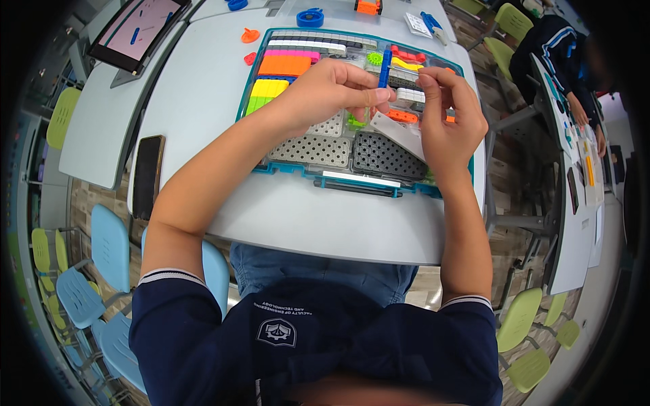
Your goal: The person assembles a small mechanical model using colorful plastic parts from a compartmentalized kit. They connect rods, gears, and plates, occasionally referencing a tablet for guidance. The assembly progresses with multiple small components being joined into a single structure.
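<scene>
My left hand (328, 88) pinches an upright blue building beam (385, 68) between thumb and fingers. Close to its right, the fingers of my right hand (455, 115) are pinched together around a thin grey rod (407, 70) that points toward the beam; whether the two touch I cannot tell. Both hands are above a teal-edged parts tray (291, 168). In it lie orange blocks (283, 65), yellow blocks (269, 88), a green gear (374, 59), a light grey perforated plate (313, 150) and a dark grey perforated plate (389, 155).
A phone (147, 177) lies at the left table edge, with a tilted screen (139, 30) beyond it. Behind the tray are a blue ring-shaped part (310, 18) and an orange piece (250, 35). At far right another person's hand (579, 111) is over a separate table.
</scene>
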`<state>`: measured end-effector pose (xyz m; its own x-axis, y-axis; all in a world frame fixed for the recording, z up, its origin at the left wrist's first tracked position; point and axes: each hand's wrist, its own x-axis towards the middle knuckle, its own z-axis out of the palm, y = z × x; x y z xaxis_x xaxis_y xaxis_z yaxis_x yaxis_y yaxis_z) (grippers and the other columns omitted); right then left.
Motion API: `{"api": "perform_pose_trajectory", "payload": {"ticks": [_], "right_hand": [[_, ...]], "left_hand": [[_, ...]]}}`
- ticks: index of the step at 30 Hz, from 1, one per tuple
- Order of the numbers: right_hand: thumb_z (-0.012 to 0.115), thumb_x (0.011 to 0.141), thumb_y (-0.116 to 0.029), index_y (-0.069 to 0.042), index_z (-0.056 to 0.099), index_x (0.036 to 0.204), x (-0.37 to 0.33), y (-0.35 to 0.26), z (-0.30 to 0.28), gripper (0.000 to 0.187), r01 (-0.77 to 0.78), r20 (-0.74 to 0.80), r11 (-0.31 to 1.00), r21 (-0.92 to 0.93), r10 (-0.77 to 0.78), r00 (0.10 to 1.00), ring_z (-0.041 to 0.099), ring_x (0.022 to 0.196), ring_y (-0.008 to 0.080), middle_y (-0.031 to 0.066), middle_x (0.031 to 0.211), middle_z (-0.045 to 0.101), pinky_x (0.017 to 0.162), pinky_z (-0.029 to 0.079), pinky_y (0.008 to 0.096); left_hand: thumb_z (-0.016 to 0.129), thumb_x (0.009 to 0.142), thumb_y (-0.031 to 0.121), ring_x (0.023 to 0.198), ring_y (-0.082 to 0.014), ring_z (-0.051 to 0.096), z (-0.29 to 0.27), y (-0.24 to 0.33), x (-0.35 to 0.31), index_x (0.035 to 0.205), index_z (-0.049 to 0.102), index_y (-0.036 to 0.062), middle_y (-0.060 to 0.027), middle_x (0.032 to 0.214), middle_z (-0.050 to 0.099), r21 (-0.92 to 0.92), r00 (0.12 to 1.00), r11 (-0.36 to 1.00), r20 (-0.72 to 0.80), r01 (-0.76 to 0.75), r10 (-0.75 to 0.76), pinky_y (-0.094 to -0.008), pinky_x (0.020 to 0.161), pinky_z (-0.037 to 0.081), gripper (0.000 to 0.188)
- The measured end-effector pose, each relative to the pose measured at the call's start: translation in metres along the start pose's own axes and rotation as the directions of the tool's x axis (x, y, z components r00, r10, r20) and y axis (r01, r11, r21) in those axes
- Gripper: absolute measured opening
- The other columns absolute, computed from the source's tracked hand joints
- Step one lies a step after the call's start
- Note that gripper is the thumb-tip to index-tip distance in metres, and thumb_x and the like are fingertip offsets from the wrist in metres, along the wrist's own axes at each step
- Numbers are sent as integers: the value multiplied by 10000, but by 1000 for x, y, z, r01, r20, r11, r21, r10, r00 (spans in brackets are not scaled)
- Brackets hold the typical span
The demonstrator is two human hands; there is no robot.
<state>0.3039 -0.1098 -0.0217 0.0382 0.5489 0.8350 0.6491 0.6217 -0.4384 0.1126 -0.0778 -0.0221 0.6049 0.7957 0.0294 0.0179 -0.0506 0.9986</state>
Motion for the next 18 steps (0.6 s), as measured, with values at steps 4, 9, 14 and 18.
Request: {"api": "perform_pose_trajectory", "payload": {"ticks": [4,9,14,18], "right_hand": [[686,848,-39,-42,673,876,0,2,1,32,13,6,1000,-10,-13,1000,554,558,90,34,728,644,481,413,222],[686,841,-28,-29,677,874,-1,3,2,33,19,32,1000,19,-20,999,542,558,92,36,721,643,481,406,223],[683,839,-18,-18,682,866,-1,2,1,27,-41,74,997,62,36,997,525,551,91,46,718,641,481,403,226],[671,864,-32,3,684,916,-2,1,-3,64,-95,148,995,34,89,985,575,607,57,56,795,680,543,444,196]], "left_hand": [[677,879,296,739,-73,581,-1,0,1,1011,718,6,-54,895,714,23,1000,1000,27,-6,5,-220,677,454,322],[710,856,292,722,-75,599,-1,0,-1,961,730,7,-60,849,716,23,999,1000,32,7,-8,-218,653,453,304],[725,850,289,728,-67,611,0,1,-1,966,731,12,-54,828,712,70,999,997,27,16,-18,-212,633,450,301],[722,853,292,684,-65,560,4,0,-1,926,734,10,-33,792,693,61,1000,998,-24,9,-7,-223,605,426,291]]}}
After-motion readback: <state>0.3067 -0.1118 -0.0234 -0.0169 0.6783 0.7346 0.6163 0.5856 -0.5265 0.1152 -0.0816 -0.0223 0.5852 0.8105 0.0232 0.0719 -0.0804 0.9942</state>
